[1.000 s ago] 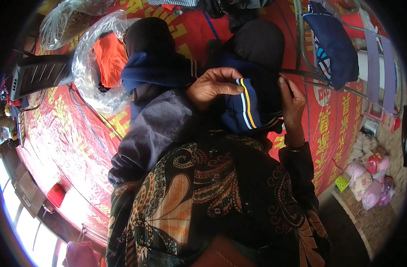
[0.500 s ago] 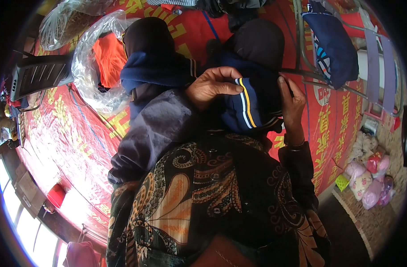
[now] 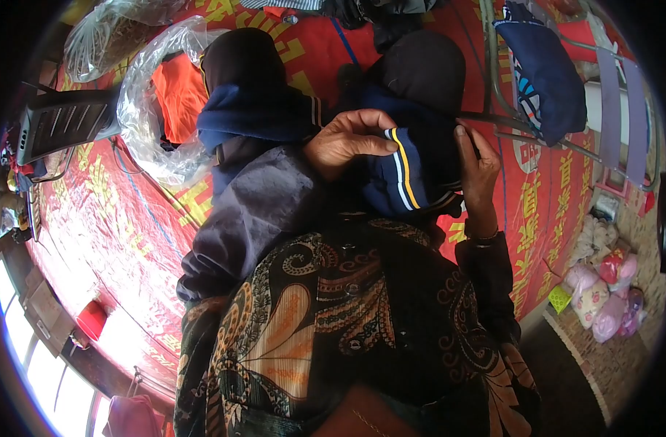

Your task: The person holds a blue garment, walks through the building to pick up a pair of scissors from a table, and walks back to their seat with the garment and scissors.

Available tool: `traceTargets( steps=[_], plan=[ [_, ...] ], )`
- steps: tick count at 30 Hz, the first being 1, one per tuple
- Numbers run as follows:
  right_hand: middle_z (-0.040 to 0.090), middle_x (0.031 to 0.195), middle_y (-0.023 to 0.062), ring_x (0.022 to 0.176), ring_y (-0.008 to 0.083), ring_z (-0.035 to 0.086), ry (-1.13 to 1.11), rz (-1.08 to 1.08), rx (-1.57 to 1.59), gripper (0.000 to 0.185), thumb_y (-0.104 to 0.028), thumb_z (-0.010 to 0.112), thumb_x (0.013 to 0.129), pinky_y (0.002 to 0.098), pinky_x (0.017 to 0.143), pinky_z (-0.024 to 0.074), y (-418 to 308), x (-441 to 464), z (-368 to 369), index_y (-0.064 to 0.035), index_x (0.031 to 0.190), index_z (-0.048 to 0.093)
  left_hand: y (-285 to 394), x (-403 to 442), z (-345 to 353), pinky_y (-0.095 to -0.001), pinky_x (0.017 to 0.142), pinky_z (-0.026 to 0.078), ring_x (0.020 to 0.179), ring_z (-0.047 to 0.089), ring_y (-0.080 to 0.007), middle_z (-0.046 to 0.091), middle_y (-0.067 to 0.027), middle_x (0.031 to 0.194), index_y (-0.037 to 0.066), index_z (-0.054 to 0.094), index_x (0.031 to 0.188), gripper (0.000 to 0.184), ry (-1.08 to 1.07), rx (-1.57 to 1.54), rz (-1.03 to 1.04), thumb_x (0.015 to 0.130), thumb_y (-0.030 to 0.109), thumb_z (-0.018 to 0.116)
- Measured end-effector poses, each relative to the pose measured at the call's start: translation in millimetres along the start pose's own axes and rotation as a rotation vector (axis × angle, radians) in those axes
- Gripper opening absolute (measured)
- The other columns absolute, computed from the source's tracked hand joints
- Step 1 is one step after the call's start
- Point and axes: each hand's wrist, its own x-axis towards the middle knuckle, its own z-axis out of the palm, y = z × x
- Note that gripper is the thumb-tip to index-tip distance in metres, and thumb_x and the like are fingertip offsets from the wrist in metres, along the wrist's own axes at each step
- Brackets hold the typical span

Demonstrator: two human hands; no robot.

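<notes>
A navy knit garment point(image 3: 380, 178) with white and yellow stripes along its edge lies across my right thigh. My left hand point(image 3: 351, 142) pinches the striped edge between thumb and fingers. To the right of the fabric is my right hand point(image 3: 481, 169), raised with thumb and fingertips close together; whatever they hold is too small to make out. More navy cloth point(image 3: 256, 113) with thin pale stripes rests over my left leg, beneath my left forearm.
A clear plastic bag point(image 3: 140, 138) with orange cloth point(image 3: 178, 98) stands left of my legs. At the left is a black slatted chair point(image 3: 67, 124). A navy bundle point(image 3: 548, 80) hangs by a metal-framed chair point(image 3: 609, 109) at right. Red printed sheeting point(image 3: 114, 218) covers the floor.
</notes>
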Motion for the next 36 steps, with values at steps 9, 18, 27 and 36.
traceTargets(
  steps=[9,18,27,36],
  plan=[
    [0.064,0.09,0.0064,0.083,0.009,0.058,0.026,-0.037,-0.003,0.021,-0.007,0.063,0.089,0.0223,0.074,0.0474,7,2,0,0.0052,0.106,0.065,4,-2,5,-0.0232,0.084,0.045,0.088,0.059,-0.008,0.064,0.0001,0.092,0.004,0.063,0.096,0.017,0.016,0.07,-0.006,0.08,0.001,0.067],
    [0.066,0.089,0.008,0.081,0.0127,0.063,0.194,-0.227,-0.13,0.024,-0.002,0.064,0.087,0.0279,0.073,0.0525,-42,1,-18,0.0048,0.11,0.064,1,4,12,-0.0234,0.084,0.045,0.088,0.059,-0.0086,0.065,0.0,0.093,0.005,0.063,0.096,0.016,0.082,0.107,0.063,0.081,-0.001,0.066],
    [0.066,0.084,0.0115,0.073,0.0138,0.064,-0.373,-0.161,-0.021,0.025,-0.008,0.074,0.079,0.0235,0.061,0.0492,-79,-30,-19,0.0038,0.1,0.065,11,5,34,-0.0245,0.085,0.045,0.089,0.06,-0.0097,0.066,-0.0004,0.091,0.005,0.063,0.096,0.014,0.124,0.031,0.216,0.084,-0.001,0.064],
    [0.065,0.079,0.0087,0.068,0.0099,0.062,-0.507,-0.016,0.01,0.018,-0.006,0.068,0.084,0.0222,0.059,0.05,-82,-29,-20,0.0045,0.098,0.066,23,1,44,-0.023,0.081,0.045,0.085,0.058,-0.0077,0.064,-0.0008,0.088,0.002,0.063,0.094,0.011,0.243,0.147,0.346,0.084,-0.002,0.063]
  ],
)
